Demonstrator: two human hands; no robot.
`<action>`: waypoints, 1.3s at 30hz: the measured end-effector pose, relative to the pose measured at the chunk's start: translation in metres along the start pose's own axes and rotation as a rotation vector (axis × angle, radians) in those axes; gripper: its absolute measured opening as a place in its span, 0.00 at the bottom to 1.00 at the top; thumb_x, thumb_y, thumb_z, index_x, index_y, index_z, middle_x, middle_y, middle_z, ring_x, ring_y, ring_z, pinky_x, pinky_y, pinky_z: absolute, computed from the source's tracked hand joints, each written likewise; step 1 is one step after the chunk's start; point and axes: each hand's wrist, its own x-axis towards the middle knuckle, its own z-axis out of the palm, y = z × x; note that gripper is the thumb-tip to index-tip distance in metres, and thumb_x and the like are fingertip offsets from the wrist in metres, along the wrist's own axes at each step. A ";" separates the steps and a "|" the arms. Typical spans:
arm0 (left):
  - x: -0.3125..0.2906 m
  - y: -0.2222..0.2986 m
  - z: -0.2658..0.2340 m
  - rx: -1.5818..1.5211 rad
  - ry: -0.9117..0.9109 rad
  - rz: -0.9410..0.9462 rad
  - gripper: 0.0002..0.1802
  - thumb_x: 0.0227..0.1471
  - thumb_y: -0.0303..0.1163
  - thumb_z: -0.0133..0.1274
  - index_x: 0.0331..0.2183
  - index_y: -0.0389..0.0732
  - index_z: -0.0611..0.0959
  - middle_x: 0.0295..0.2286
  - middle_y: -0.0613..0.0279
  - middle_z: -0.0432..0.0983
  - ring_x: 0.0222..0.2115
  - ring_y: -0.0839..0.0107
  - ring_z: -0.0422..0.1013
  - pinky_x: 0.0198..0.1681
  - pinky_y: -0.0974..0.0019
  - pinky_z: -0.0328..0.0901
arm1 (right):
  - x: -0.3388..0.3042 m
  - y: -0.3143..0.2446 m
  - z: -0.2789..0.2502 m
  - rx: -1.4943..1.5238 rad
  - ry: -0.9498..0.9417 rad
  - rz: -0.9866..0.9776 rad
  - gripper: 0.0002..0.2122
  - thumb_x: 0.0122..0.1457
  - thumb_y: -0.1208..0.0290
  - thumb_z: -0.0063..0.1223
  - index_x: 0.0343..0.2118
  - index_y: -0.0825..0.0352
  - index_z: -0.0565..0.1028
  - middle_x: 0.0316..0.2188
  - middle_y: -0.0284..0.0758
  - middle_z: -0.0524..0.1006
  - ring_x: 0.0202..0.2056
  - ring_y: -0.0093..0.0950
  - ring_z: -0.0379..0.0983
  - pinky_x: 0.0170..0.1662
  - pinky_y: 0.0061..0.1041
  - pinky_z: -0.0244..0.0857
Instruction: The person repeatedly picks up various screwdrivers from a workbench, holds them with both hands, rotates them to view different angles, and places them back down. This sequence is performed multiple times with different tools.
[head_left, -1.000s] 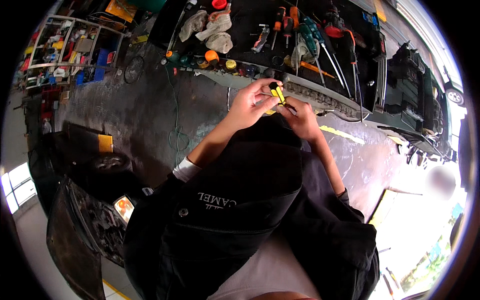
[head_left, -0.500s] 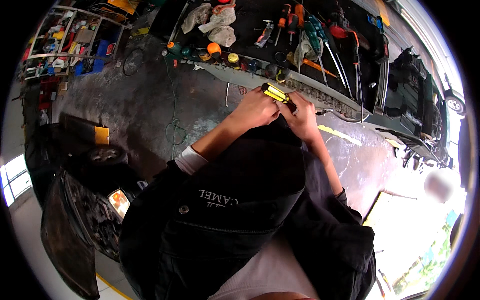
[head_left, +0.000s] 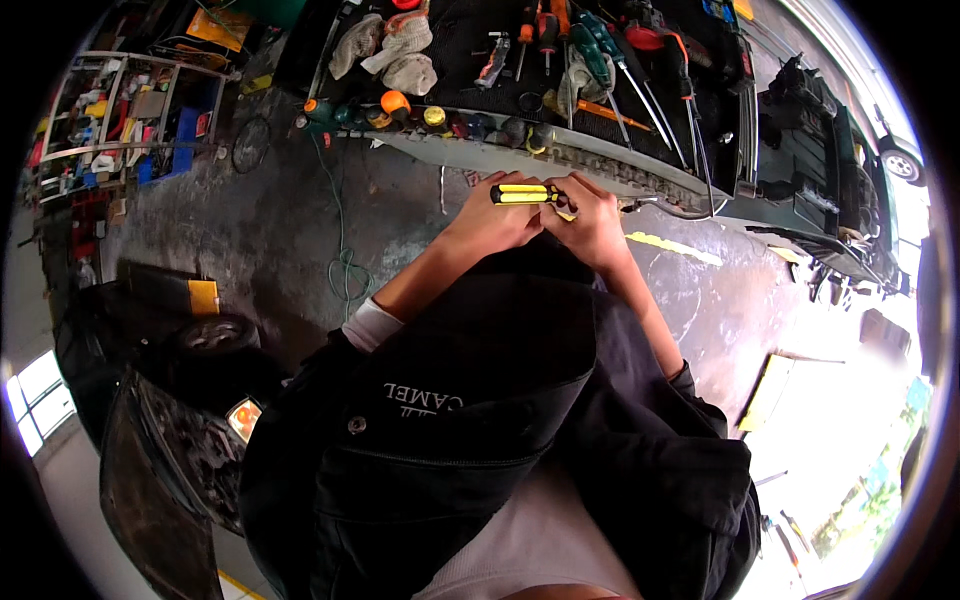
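Observation:
Both of my hands are together in front of my chest, near the front edge of the tool bench. My right hand (head_left: 590, 224) is closed on a yellow-and-black handle (head_left: 522, 194), which looks like a screwdriver's; it lies level, pointing left across the top of my other hand. Any shaft is hidden by the fingers. My left hand (head_left: 492, 224) is curled shut right against the right one, back of the hand upward. Whatever lies between its fingers is out of sight. A metal rod or hose end (head_left: 640, 204) shows just beyond the right hand.
The bench top (head_left: 460, 92) beyond my hands carries work gloves (head_left: 405, 45), several screwdrivers (head_left: 546, 45) and an orange-handled tool. Small bottles and caps (head_left: 434, 117) line its front ledge. A green cable (head_left: 345, 270) trails over the floor. At left stand a wire shelf (head_left: 130, 110) and a car part with a headlight (head_left: 243, 418).
The yellow-and-black handle has swung from a slant to nearly level, its free end now further left. Both hands have shifted slightly left. The whole view has moved a little.

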 end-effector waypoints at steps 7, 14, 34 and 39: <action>-0.002 -0.001 0.003 -0.037 -0.020 -0.004 0.15 0.42 0.36 0.61 0.35 0.44 0.80 0.34 0.64 0.78 0.36 0.60 0.74 0.42 0.54 0.69 | -0.001 0.002 0.005 -0.016 0.023 -0.001 0.15 0.47 0.77 0.62 0.40 0.71 0.77 0.33 0.43 0.78 0.37 0.45 0.76 0.40 0.37 0.72; -0.009 0.000 0.007 -0.023 -0.010 -0.028 0.20 0.42 0.38 0.62 0.41 0.43 0.82 0.42 0.60 0.79 0.42 0.57 0.76 0.50 0.54 0.69 | -0.004 0.008 0.007 -0.052 0.033 -0.041 0.16 0.46 0.77 0.62 0.40 0.69 0.77 0.33 0.42 0.78 0.38 0.44 0.76 0.42 0.37 0.72; -0.015 -0.007 0.014 -0.053 -0.093 -0.042 0.16 0.44 0.36 0.62 0.37 0.42 0.81 0.39 0.57 0.77 0.41 0.55 0.73 0.48 0.51 0.68 | -0.005 0.019 0.019 -0.103 0.014 -0.110 0.16 0.46 0.78 0.61 0.42 0.67 0.77 0.34 0.41 0.77 0.37 0.44 0.75 0.43 0.39 0.72; -0.016 -0.005 0.014 -0.023 0.070 0.011 0.15 0.45 0.37 0.62 0.37 0.45 0.82 0.38 0.57 0.78 0.42 0.55 0.73 0.50 0.51 0.67 | -0.002 0.018 0.016 -0.119 0.013 -0.153 0.16 0.47 0.77 0.60 0.42 0.67 0.78 0.33 0.41 0.77 0.36 0.44 0.75 0.42 0.38 0.72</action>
